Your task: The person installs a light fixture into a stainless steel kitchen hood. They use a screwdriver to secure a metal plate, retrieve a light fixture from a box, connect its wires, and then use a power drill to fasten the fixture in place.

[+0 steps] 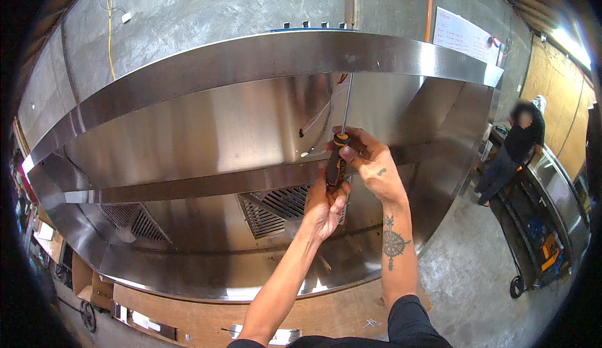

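Both my hands are on a screwdriver (337, 160) with a dark handle, orange bands and a long metal shaft. It stands nearly upright, its shaft running up to the front rim of a large stainless steel hood (251, 122). My left hand (325, 207) is closed around the lower end of the handle. Higher up, my right hand (367, 156) grips the handle near the shaft, fingers curled. A thin cable (318, 116) with a dark end hangs inside the hood beside the shaft. I cannot make out what the screwdriver's tip meets.
Slatted metal filters (266, 213) sit inside the hood. Below lies a wooden board (338, 313) with small loose pieces (371, 323). At the right, another person (523, 138) stands by a dark cart (533, 235). A whiteboard (464, 34) hangs on the wall.
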Action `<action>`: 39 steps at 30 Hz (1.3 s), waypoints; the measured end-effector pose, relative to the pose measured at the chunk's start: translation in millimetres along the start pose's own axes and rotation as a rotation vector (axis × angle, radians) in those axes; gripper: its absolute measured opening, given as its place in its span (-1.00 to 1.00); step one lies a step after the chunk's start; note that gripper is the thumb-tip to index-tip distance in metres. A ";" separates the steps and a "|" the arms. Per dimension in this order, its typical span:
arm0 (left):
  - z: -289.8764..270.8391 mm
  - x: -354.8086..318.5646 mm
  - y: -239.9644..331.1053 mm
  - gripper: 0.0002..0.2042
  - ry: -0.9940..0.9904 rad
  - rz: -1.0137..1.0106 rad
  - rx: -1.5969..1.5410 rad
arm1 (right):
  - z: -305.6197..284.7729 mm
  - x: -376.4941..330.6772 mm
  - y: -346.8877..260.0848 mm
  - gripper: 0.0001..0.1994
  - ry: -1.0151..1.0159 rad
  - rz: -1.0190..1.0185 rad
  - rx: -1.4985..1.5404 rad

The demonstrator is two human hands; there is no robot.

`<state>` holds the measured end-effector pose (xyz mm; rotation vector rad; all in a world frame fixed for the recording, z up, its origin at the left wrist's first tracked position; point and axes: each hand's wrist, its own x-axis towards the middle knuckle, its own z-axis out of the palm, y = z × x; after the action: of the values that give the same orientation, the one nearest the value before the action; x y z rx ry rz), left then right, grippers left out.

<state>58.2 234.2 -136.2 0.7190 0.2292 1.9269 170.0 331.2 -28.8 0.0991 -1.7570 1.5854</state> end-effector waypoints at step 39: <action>72.8 32.9 -35.1 -0.60 0.266 0.145 0.098 | -38.5 4.9 -13.9 -0.52 0.179 -0.053 -0.259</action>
<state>116.9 268.0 -81.3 0.5529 0.4491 2.1622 191.8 364.0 -16.5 -0.1171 -1.7854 1.2750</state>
